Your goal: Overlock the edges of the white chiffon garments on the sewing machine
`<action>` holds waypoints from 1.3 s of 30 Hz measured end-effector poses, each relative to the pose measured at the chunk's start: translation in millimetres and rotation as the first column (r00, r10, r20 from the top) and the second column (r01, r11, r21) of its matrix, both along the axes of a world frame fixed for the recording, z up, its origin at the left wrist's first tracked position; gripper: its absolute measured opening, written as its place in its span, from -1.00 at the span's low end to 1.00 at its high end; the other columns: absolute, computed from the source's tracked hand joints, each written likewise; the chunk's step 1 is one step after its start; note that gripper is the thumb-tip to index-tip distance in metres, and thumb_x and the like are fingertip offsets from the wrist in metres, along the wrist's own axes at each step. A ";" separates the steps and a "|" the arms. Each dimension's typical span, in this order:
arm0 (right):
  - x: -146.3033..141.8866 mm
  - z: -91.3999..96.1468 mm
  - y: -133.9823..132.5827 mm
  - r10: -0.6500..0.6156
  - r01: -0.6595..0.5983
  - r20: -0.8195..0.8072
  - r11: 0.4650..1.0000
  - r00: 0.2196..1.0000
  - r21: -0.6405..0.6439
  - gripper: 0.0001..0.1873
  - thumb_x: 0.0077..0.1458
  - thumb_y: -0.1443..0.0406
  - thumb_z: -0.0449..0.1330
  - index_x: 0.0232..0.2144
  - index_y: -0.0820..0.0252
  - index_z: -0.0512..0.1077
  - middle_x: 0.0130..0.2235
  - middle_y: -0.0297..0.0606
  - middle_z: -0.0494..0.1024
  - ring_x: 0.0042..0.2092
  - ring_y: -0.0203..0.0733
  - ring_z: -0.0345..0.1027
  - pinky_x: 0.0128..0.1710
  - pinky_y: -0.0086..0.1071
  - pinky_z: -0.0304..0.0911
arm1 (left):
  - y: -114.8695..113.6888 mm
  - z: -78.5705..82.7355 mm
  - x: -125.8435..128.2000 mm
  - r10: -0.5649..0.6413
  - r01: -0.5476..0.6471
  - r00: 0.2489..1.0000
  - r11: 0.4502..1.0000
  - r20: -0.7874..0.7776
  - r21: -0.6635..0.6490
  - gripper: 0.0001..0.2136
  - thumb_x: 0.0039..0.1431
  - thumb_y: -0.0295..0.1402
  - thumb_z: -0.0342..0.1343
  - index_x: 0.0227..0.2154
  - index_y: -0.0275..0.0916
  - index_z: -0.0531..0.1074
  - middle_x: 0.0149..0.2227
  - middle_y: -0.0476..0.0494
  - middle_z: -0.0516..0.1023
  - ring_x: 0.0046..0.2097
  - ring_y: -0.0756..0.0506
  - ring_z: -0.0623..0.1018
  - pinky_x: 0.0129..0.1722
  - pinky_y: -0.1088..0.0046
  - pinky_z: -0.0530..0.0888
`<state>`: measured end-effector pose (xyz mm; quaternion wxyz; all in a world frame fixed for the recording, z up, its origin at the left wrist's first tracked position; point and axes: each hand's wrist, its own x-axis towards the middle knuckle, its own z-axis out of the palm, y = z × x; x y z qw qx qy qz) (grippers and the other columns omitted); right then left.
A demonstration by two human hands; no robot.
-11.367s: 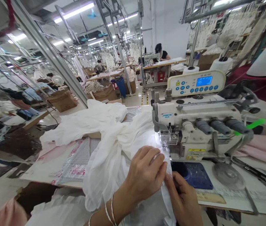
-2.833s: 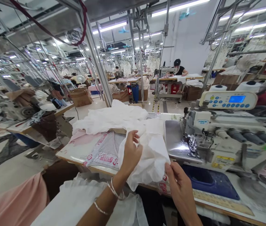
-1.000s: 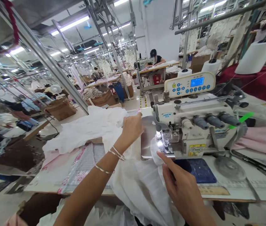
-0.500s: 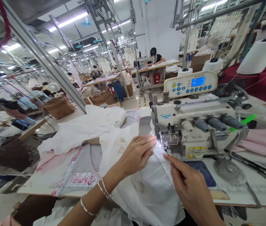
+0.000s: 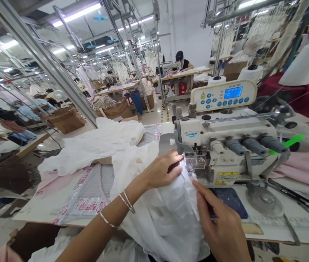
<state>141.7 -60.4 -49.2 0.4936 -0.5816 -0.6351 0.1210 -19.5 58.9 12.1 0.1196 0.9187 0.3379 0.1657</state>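
Note:
White fabric [image 5: 168, 203] runs up to the needle area of an overlock sewing machine [image 5: 225, 145] and drapes over the table's front edge. My left hand [image 5: 161, 169] lies on the fabric just left of the lit presser area [image 5: 188, 167], fingers stretched forward and thumb apart. On the near side of the needle, my right hand [image 5: 220, 214] pinches the fabric's right edge between thumb and index finger. The fabric under both palms is hidden.
Another white fabric piece [image 5: 97, 142] lies on the table's left, by printed plastic film [image 5: 89, 203]. Black-handled tweezers-like tool [image 5: 293, 194] and pink cloth [image 5: 302, 167] are at right. Thread cones [image 5: 304, 65] stand behind the machine. A person [image 5: 183, 63] sits at another machine beyond.
My left thumb and fingers have spread apart a little, and the hand sits slightly further left. The right hand keeps its pinch near the fabric's edge. The view has shifted slightly.

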 end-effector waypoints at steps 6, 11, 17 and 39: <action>-11.2 -10.6 -22.0 -0.127 0.043 -0.294 0.960 0.947 -0.278 -0.53 0.23 0.06 0.01 0.08 0.15 0.35 -0.48 -0.35 0.62 -0.57 -0.29 0.46 -0.61 -0.54 0.33 | -49.8 -5.7 10.4 0.088 -0.136 0.989 0.867 0.121 0.479 -0.76 0.24 -0.60 -0.13 -0.14 -0.34 0.39 -0.14 -0.31 0.48 -0.06 -0.18 0.47 -0.11 0.24 0.52; -17.6 -28.8 -35.3 -0.156 -0.008 -0.391 0.922 0.907 -0.388 -0.41 0.17 -0.03 0.04 0.09 0.26 0.32 -0.65 -0.47 0.43 -0.59 -0.27 0.38 -0.57 -0.52 0.29 | -98.9 -26.1 21.9 0.166 -0.151 0.986 0.809 0.025 0.568 -0.70 0.24 -0.56 -0.12 -0.03 -0.47 0.37 -0.03 -0.42 0.47 0.05 -0.32 0.45 -0.05 0.07 0.54; -19.6 -31.6 -36.3 -0.160 -0.068 -0.547 0.925 0.821 -0.373 -0.57 0.08 -0.01 0.15 -0.26 0.23 0.52 -0.47 -0.30 0.61 -0.46 -0.26 0.45 -0.42 -0.55 0.33 | -91.0 -36.9 18.5 0.159 -0.135 0.987 0.815 0.006 0.564 -0.68 0.26 -0.58 -0.18 -0.01 -0.47 0.37 -0.01 -0.40 0.46 0.11 -0.31 0.42 0.05 0.04 0.49; -22.6 -37.6 -44.4 -0.094 -0.147 -0.591 0.927 0.801 -0.346 -0.61 0.04 0.00 0.19 -0.44 0.23 0.50 -0.61 -0.40 0.46 -0.58 -0.36 0.23 -0.56 -0.58 0.17 | -87.1 -27.1 19.2 0.014 -0.086 0.989 0.862 0.146 0.499 -0.78 0.22 -0.62 -0.09 -0.15 -0.46 0.41 -0.18 -0.27 0.50 -0.01 -0.16 0.48 0.03 0.24 0.53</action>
